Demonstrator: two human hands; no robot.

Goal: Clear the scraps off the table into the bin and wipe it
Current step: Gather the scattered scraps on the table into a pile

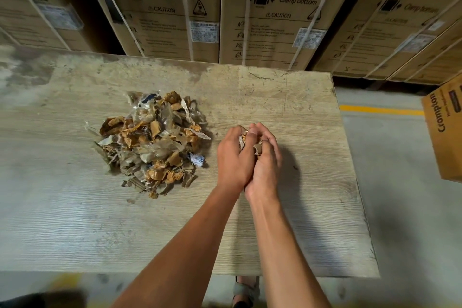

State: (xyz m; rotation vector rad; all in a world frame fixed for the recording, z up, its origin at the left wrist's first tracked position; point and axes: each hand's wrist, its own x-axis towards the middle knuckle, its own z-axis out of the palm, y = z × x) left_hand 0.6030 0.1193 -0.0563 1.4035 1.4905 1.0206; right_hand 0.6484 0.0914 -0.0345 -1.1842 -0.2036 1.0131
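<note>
Two hands meet over the right half of the wooden table (287,232) in the head view: we see the left hand (233,155) and the right hand (266,162) pressed side by side, fingers curled round a handful of scraps (246,139). We find the main scrap pile (152,142) lying left of them, apart from the hands. Washing-machine cartons (280,12) stand behind the table; a Crompton box (445,132) sits at right.

scraps pile (152,144): loose heap, brown card bits, tan tape, clear film, one white-blue paper wad at right edge; lies left-centre on table | held scraps (243,138): small brown/white handful, cupped btwn both hands, right of pile, apart from it | table (75,220): pale wood-grain top, scuffed
</note>
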